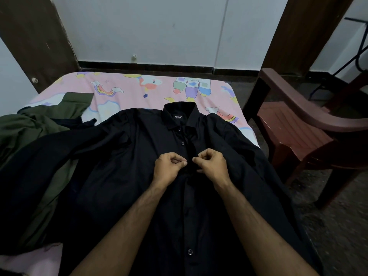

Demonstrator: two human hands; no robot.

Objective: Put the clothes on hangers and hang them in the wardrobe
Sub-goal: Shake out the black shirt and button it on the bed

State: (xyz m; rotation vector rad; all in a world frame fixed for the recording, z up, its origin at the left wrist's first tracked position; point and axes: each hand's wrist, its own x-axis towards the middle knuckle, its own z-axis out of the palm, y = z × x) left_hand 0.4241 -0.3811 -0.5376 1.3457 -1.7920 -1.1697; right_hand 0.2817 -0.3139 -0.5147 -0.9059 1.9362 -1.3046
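Black shirt (123, 176) flat on near bed (127, 84), soft, limp, light, left hand (169, 168) and right hand (213, 166) pinching placket mid-chest; best lifted by collar or shoulders.

Bed (123, 84): black shirt (123, 166), green garment (35, 124).

White wall (139, 26) w/ dark skirting, brown plastic chair (294, 124) rt of pink-sheeted bed (127, 84).

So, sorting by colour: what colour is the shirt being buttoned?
Black; the shirt shows best in the head view.
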